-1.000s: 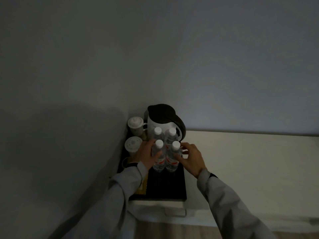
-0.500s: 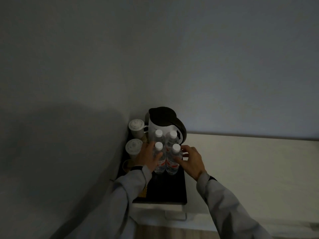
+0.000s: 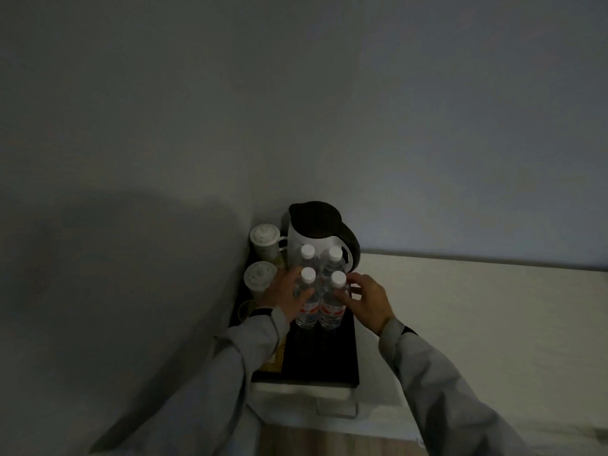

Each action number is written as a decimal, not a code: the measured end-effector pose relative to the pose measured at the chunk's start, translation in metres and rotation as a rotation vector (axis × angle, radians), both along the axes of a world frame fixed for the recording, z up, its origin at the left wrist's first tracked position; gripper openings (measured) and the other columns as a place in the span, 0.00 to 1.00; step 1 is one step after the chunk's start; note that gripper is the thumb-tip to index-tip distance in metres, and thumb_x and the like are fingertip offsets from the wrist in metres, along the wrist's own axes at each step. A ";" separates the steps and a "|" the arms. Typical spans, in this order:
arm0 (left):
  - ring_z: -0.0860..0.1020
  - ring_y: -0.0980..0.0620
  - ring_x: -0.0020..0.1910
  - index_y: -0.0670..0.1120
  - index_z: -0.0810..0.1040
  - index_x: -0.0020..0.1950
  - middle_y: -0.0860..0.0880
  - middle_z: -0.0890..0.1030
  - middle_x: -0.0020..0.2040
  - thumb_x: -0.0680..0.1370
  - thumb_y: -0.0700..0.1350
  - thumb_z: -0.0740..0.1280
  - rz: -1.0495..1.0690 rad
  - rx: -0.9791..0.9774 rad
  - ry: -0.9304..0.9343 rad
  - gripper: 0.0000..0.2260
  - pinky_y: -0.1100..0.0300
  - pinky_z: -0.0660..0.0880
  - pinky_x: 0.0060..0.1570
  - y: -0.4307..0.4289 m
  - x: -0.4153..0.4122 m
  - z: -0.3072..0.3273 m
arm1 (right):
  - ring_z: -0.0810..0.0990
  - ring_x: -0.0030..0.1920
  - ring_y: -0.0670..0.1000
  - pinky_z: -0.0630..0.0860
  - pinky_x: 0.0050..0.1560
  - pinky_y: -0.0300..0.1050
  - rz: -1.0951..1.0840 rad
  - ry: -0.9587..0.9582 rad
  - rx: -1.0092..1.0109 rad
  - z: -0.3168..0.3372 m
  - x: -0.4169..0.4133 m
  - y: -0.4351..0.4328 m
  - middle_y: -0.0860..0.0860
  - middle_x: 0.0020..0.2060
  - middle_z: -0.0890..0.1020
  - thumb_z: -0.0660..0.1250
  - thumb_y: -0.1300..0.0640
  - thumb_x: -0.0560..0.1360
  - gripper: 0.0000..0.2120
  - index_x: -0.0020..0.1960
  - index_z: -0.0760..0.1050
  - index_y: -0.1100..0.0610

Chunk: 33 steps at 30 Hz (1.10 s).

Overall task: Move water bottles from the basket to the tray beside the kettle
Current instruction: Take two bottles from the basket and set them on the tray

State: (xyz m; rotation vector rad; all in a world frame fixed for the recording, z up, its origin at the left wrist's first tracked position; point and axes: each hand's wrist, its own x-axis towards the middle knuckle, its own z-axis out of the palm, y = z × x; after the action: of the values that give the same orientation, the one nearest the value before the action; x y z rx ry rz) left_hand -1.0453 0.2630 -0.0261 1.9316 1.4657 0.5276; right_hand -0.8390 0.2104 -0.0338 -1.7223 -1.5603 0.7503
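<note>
on the tray point(image 3: 332, 360), left hand point(image 3: 285, 297) and right hand point(image 3: 370, 302) seemingly grip bottles point(image 3: 330, 310).

— What stands left of the grip?
— A white speckled ceramic cup with a lid point(image 3: 260, 279) just left of it. A second lidded cup point(image 3: 265, 240), with a handle, sits farther back by the grey wall point(image 3: 394, 126).
— Anything nearer?
— Something flat and yellow point(image 3: 275, 358), too dim to identify, and brown wooden floor point(image 3: 329, 442) below.
— To the right?
— A pale cream countertop point(image 3: 477, 324) stretching away.
</note>
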 end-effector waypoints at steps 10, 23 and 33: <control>0.72 0.39 0.64 0.49 0.69 0.69 0.41 0.74 0.64 0.76 0.51 0.69 0.027 0.004 -0.005 0.23 0.43 0.72 0.62 0.001 -0.001 -0.004 | 0.78 0.55 0.57 0.79 0.57 0.51 -0.037 0.011 0.011 -0.006 -0.011 0.002 0.57 0.51 0.78 0.75 0.47 0.72 0.22 0.64 0.77 0.51; 0.73 0.40 0.64 0.47 0.71 0.68 0.42 0.72 0.66 0.76 0.49 0.70 0.020 0.004 -0.012 0.22 0.48 0.72 0.62 0.007 -0.003 -0.002 | 0.77 0.56 0.58 0.79 0.57 0.56 0.022 -0.009 0.006 -0.002 -0.008 0.005 0.57 0.51 0.79 0.75 0.49 0.73 0.21 0.64 0.77 0.51; 0.74 0.42 0.63 0.49 0.73 0.66 0.43 0.75 0.64 0.76 0.50 0.70 -0.046 -0.041 -0.053 0.20 0.44 0.73 0.61 0.011 -0.007 -0.001 | 0.74 0.58 0.59 0.74 0.54 0.47 -0.003 -0.001 -0.013 -0.004 -0.015 0.003 0.60 0.53 0.79 0.71 0.50 0.76 0.21 0.68 0.74 0.53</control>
State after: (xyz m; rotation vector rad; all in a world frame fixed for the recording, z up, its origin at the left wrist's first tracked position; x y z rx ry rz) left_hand -1.0519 0.2739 -0.0266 1.9004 1.3846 0.5196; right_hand -0.8544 0.2139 -0.0382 -1.7344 -1.5557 0.7601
